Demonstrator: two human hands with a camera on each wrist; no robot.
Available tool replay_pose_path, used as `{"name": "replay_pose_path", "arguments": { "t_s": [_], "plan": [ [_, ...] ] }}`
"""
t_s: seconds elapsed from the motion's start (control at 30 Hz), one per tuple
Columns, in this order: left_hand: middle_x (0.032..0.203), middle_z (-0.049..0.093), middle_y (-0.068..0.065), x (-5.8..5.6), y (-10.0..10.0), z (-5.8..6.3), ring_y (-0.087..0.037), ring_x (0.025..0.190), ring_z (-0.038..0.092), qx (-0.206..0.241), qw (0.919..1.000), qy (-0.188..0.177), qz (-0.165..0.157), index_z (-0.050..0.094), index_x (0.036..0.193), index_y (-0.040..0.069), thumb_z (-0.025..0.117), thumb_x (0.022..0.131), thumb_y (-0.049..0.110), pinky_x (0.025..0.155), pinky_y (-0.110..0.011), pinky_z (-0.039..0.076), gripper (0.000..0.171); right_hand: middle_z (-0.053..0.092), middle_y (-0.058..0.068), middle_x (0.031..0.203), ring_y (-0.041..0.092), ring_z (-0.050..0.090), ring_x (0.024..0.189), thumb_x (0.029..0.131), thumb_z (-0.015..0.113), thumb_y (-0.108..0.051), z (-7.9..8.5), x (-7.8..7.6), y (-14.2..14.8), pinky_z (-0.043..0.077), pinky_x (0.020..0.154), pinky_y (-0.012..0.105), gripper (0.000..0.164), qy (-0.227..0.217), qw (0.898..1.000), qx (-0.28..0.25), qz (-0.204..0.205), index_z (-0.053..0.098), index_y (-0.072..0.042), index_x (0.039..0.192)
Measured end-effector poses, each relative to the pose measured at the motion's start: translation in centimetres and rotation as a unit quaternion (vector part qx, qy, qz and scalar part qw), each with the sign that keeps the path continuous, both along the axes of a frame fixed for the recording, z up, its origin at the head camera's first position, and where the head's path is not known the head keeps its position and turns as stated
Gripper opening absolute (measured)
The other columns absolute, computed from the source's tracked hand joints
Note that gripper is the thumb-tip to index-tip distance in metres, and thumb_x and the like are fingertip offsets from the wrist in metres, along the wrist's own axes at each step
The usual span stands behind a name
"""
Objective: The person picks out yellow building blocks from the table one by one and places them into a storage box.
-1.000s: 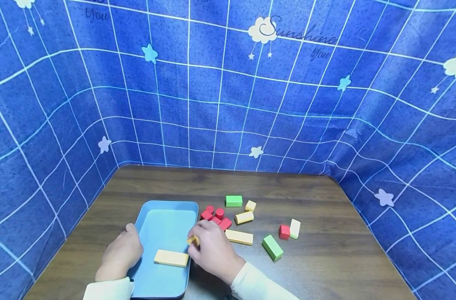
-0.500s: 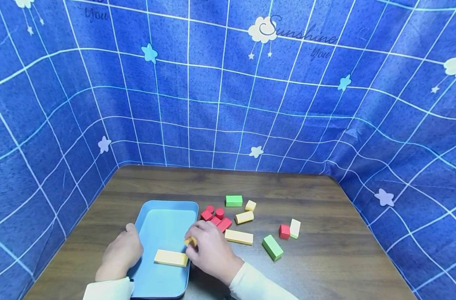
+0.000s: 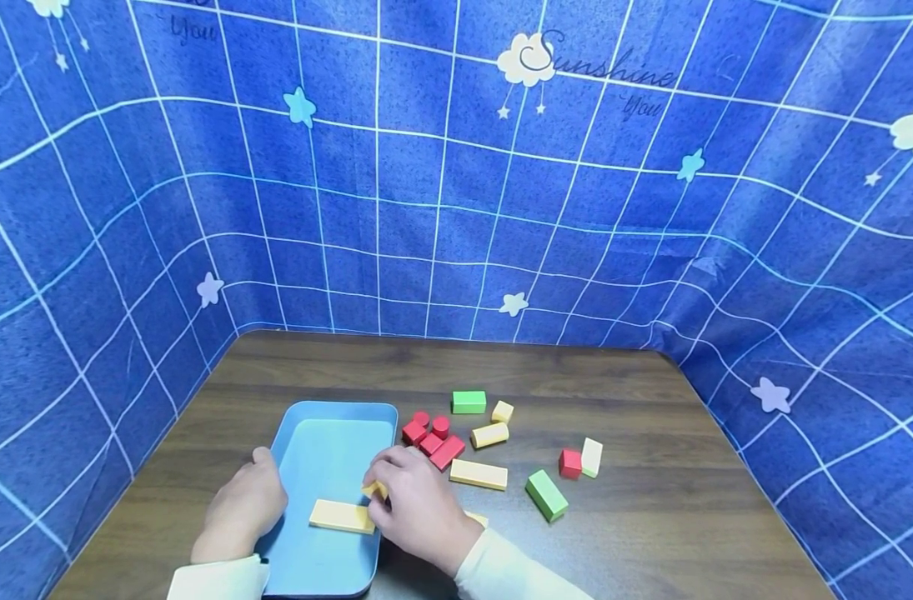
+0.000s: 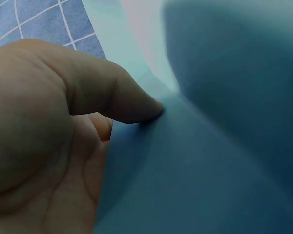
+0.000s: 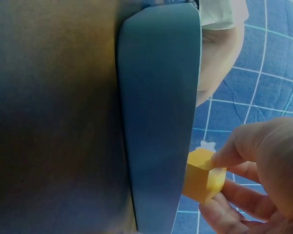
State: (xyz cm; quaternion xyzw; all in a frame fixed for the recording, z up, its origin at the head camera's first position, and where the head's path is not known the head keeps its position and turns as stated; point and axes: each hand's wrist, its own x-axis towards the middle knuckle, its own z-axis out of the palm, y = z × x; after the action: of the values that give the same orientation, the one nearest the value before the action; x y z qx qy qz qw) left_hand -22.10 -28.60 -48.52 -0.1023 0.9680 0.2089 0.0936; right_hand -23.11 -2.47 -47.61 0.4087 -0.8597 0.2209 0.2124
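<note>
A blue tray [image 3: 323, 458] stands on the table, and a long yellow block [image 3: 342, 517] lies inside it. At its left wall my left hand [image 3: 248, 504] holds on; the left wrist view shows the thumb [image 4: 132, 100] against the wall's inner face, with fingers partly hidden behind. Just over the tray's right rim, my right hand [image 3: 418, 504] pinches a small yellow block [image 5: 202, 176] between thumb and fingers. Its faceted shape shows best in the right wrist view. Another yellow block [image 3: 476, 518] is mostly covered by the right wrist.
Several red blocks [image 3: 447, 452] cluster beside the tray's right wall. Right of them lie a long yellow block [image 3: 479, 474], a yellow cylinder [image 3: 489, 435], a yellow cube [image 3: 502, 412] and two green blocks [image 3: 546, 495]. Farther right, a red cube [image 3: 570, 463] touches a pale block [image 3: 591, 457].
My right hand has shifted slightly left and toward me with the small yellow block, farther over the tray. A yellow block has come into view by the right wrist. The left hand has stayed put.
</note>
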Motion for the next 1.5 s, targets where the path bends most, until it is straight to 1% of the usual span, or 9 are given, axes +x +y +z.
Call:
{"name": "replay_pose_path", "arguments": {
  "t_s": [0.3,0.4,0.53,0.63,1.0,1.2,1.5],
  "plan": [
    [0.120,0.041,-0.043,0.0,0.0,0.0,-0.056,0.099,0.048,-0.002,1.0000,-0.001,-0.001,0.009,0.133,-0.021,0.030,0.096,0.009,0.076,-0.067,0.044,0.053,0.057,-0.012,0.097,0.003,0.047,0.088,0.076,0.069,-0.021,-0.4,0.0,-0.3,0.047,0.077,0.021,0.012,0.006,1.000,0.007,-0.002,0.067,-0.025,0.087],
    [0.117,0.043,-0.042,-0.1,0.0,-0.1,-0.054,0.094,0.051,-0.006,1.0000,0.001,-0.002,0.011,0.132,-0.020,0.029,0.095,0.009,0.074,-0.065,0.046,0.050,0.057,-0.012,0.097,0.003,0.047,0.088,0.075,0.070,-0.021,-0.5,0.0,-0.4,0.047,0.077,0.022,0.012,0.006,1.000,0.015,-0.003,0.067,-0.025,0.087],
    [0.114,0.046,-0.041,-0.3,-0.1,-0.2,-0.050,0.090,0.054,-0.012,0.9999,0.003,-0.003,0.014,0.131,-0.020,0.029,0.095,0.009,0.071,-0.062,0.047,0.048,0.057,-0.012,0.097,0.004,0.047,0.089,0.076,0.070,-0.022,-0.6,0.1,-0.6,0.046,0.077,0.022,0.012,-0.004,1.000,0.026,-0.004,0.067,-0.024,0.087],
    [0.116,0.045,-0.041,-0.3,-0.1,-0.2,-0.051,0.091,0.053,-0.013,0.9999,-0.002,-0.002,0.013,0.131,-0.020,0.028,0.095,0.008,0.072,-0.063,0.047,0.048,0.057,-0.012,0.097,0.004,0.047,0.088,0.076,0.069,-0.022,-0.7,0.1,-0.7,0.046,0.076,0.021,0.012,-0.008,1.000,0.030,-0.003,0.068,-0.024,0.087],
    [0.119,0.043,-0.042,-0.3,-0.1,-0.1,-0.053,0.094,0.051,-0.008,0.9999,-0.011,0.002,0.010,0.133,-0.020,0.030,0.095,0.009,0.073,-0.064,0.046,0.052,0.058,-0.010,0.095,0.006,0.048,0.086,0.072,0.069,-0.019,-1.3,0.1,-1.0,0.044,0.075,0.017,0.013,0.022,0.999,0.024,0.009,0.068,-0.023,0.084],
    [0.120,0.042,-0.043,-0.2,0.0,0.0,-0.054,0.097,0.050,-0.006,0.9999,-0.010,0.000,0.009,0.134,-0.021,0.030,0.095,0.009,0.075,-0.066,0.045,0.053,0.059,-0.010,0.094,0.006,0.048,0.086,0.073,0.070,-0.020,-1.4,0.2,-1.1,0.046,0.074,0.017,0.013,0.018,0.999,0.037,0.008,0.069,-0.023,0.085],
    [0.122,0.041,-0.043,-0.3,-0.2,-0.2,-0.055,0.098,0.049,-0.006,0.9999,-0.012,0.001,0.009,0.134,-0.020,0.031,0.095,0.009,0.075,-0.066,0.045,0.053,0.059,-0.010,0.095,0.005,0.048,0.085,0.074,0.070,-0.021,-1.4,0.2,-1.2,0.047,0.073,0.018,0.012,0.013,0.999,0.041,0.006,0.069,-0.024,0.085]
  ]
}}
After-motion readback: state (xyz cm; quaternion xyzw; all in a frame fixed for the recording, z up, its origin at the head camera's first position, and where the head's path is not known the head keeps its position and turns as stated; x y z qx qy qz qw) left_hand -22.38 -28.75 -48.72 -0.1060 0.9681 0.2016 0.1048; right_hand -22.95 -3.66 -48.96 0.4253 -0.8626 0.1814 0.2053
